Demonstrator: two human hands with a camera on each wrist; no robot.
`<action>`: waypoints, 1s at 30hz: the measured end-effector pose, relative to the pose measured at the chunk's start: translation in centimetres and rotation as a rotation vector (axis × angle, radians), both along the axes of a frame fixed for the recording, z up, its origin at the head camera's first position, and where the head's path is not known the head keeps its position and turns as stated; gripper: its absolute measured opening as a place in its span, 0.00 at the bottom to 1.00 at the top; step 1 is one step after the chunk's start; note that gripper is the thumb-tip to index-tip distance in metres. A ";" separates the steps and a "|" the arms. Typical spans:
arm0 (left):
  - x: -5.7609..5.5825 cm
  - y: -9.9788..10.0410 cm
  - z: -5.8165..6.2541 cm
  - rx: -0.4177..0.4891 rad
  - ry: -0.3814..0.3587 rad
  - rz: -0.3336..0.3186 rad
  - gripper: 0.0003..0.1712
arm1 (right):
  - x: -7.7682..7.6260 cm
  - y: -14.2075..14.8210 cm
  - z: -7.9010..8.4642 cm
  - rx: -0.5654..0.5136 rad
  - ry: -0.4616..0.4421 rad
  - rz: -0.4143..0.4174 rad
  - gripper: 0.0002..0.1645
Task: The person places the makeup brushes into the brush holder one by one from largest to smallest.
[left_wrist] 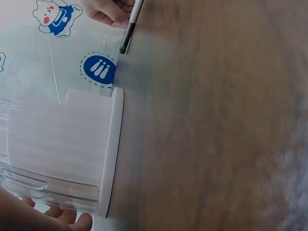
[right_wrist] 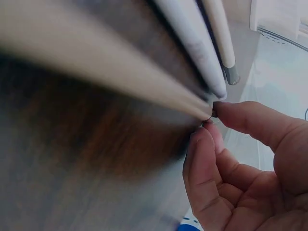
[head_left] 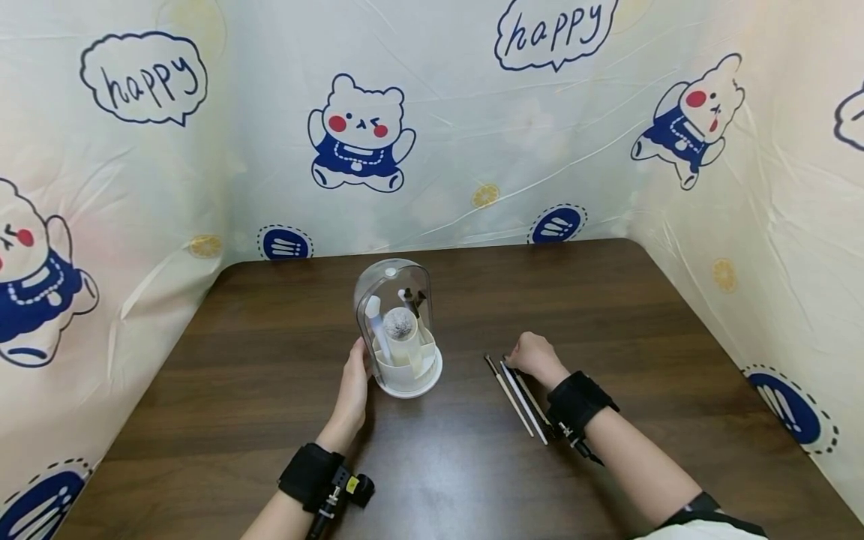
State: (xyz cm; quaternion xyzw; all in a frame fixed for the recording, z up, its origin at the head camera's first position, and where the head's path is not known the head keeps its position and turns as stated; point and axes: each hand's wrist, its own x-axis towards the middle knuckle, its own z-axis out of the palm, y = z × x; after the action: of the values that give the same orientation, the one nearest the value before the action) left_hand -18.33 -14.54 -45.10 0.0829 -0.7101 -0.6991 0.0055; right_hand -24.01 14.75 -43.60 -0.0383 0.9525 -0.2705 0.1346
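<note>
A white brush holder stands upright on the table, left of its middle, under a clear domed cover. Inside are several brushes and a cup of pale beads. My left hand holds the holder's left side, fingers bent against the clear cover in the left wrist view. To the right lie a beige-handled brush, a white-handled brush and another beige brush. My right hand pinches the far end of that rightmost brush between thumb and fingers, as the right wrist view shows.
The dark wooden table carries the holder and the loose brushes. A pale printed curtain hangs along its back and sides. Black straps with cameras are on both wrists.
</note>
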 end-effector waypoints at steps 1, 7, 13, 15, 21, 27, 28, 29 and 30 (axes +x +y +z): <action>0.0 0.0 0.0 0.001 0.000 0.001 0.35 | 0.0 0.0 0.0 0.003 0.001 -0.004 0.27; -0.1 0.0 0.0 -0.002 0.009 0.004 0.36 | -0.4 0.3 0.7 -0.013 -0.062 -0.039 0.25; 0.0 -0.1 0.0 -0.007 0.000 -0.001 0.36 | -0.7 0.7 2.0 -0.069 -0.043 -0.028 0.27; 0.1 -0.1 0.0 -0.008 -0.005 -0.004 0.36 | -0.9 0.7 2.5 -0.097 -0.009 -0.031 0.24; 0.2 0.0 0.2 -0.007 -0.004 -0.008 0.35 | -1.3 -0.1 4.8 -0.232 0.151 -0.047 0.13; 0.2 0.0 0.1 -0.008 -0.005 -0.012 0.35 | -1.3 -2.8 7.6 -0.494 0.326 -0.110 0.14; 0.2 0.0 0.1 -0.008 -0.005 -0.010 0.35 | -1.2 -3.3 8.1 -0.536 0.350 -0.116 0.13; 0.1 0.0 0.1 -0.007 -0.005 -0.007 0.35 | -1.1 -3.9 8.4 -0.580 0.364 -0.121 0.13; 0.1 0.0 0.1 -0.007 -0.006 -0.004 0.35 | -1.0 -4.4 8.8 -0.620 0.373 -0.125 0.13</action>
State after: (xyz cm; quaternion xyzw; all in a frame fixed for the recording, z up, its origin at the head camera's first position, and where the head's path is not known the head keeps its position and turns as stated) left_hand -18.20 -14.59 -45.04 0.0836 -0.7127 -0.6965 0.0025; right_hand -24.97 10.39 -34.78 -0.0677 0.8341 -0.5422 -0.0759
